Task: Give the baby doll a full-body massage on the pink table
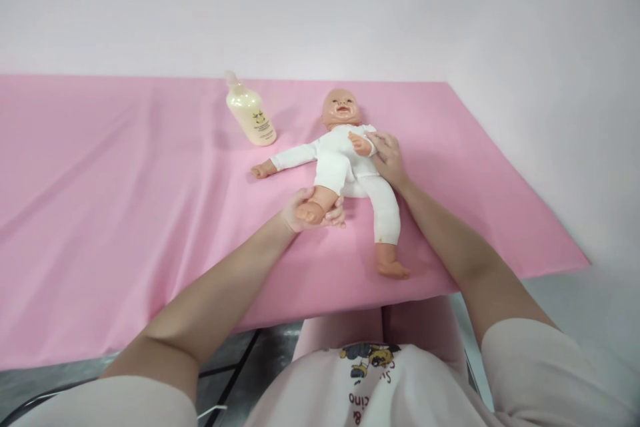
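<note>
A baby doll (335, 140) with a bare plastic head and a white cloth body lies on its back, head away from me. My left hand (295, 210) is wrapped from below round the doll's lower leg near the foot, on the left side, and that leg is raised and bent. My right hand (387, 157) rests against the doll's side and its bent arm on the right, fingers around the sleeve near the doll's hand. The doll's other leg lies straight toward me, and its left-side arm stretches out to the left.
A pump bottle (253, 113) of pale yellow lotion stands left of the doll's head. Pink cloth (125, 213) with folds covers the table, whose near edge runs just in front of my lap. A white wall (250, 7) rises behind.
</note>
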### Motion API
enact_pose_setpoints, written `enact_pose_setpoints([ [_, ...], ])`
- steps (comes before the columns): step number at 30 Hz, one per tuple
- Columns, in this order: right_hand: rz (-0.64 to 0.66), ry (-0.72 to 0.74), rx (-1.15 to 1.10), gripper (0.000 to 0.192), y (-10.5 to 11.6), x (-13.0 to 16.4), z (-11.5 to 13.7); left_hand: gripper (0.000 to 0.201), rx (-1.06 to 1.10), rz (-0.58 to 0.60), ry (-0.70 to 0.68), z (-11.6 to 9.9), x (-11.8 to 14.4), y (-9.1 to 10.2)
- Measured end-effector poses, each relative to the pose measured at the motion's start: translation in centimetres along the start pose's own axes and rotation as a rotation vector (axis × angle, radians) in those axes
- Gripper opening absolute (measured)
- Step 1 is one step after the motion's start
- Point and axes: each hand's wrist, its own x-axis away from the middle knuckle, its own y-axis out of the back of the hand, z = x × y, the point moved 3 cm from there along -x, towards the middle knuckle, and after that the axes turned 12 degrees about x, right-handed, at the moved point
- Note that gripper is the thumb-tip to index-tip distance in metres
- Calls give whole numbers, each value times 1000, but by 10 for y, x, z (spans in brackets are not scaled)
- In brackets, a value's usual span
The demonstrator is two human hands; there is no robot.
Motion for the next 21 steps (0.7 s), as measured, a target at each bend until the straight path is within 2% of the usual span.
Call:
enact_pose_setpoints([
  [3, -73, -95, -158, 40, 2, 1, 2, 60, -55, 185, 119, 8, 4, -1],
  [7, -186, -244, -392, 49, -1, 1, -7, 61, -116, 325, 371, 15, 10, -6],
  [10, -297, -315, -467, 51, -3, -1, -20, 56, -232, 324, 496, 14, 11, -9],
  [13, -393, -414, -518, 46, -3, -2, -36, 52, -330, 242, 497, 14, 10, -9],
  [18, -462, -764, -803, 36, -8, -2, -64, 42, -329, 222, 490, 16, 10, -11],
  [21, -448, -865, -881, 35, -9, -3, -75, 33, -359, 210, 491, 14, 9, -11],
])
